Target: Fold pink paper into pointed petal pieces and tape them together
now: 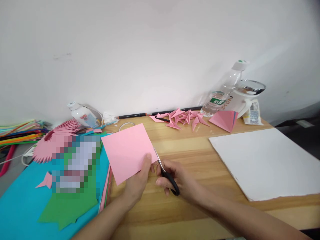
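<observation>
My left hand (pixel 139 181) pinches the lower right edge of a square pink paper sheet (pixel 126 150), holding it tilted just above the wooden table (pixel 185 150). My right hand (pixel 181 180) grips black-handled scissors (pixel 167 174), fingers through the loops. The blades point up and left and meet the sheet's right edge, close to my left thumb. Both hands are over the middle of the table, near its front.
Several folded pink paper pieces (pixel 183 117) lie at the back, beside a plastic water bottle (pixel 223 90) and a glass (pixel 247 91). A large white board (pixel 266 161) covers the right. Blue, green and pink sheets (pixel 30 200), pipe cleaners (pixel 20 133) and a small bottle (pixel 82 115) lie left.
</observation>
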The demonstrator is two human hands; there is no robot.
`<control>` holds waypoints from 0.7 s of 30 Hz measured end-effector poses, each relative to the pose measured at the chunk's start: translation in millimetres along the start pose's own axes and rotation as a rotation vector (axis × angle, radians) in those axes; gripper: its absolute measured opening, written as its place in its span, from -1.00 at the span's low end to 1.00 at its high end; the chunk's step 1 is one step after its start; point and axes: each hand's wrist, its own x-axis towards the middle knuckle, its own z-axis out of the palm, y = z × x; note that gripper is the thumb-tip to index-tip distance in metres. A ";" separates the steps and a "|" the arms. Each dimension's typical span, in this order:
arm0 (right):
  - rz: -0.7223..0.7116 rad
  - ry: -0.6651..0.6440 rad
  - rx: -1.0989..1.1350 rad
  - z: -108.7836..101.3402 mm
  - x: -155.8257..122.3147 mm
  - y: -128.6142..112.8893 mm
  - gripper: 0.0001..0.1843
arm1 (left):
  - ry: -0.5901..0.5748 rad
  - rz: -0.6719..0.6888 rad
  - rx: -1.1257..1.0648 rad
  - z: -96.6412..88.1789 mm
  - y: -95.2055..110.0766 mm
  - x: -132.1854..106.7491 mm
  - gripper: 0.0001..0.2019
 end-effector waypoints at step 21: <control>-0.008 0.036 -0.068 0.9 -0.7 -4.6 -0.59 | 0.026 -0.069 0.021 0.8 4.8 -5.5 -0.65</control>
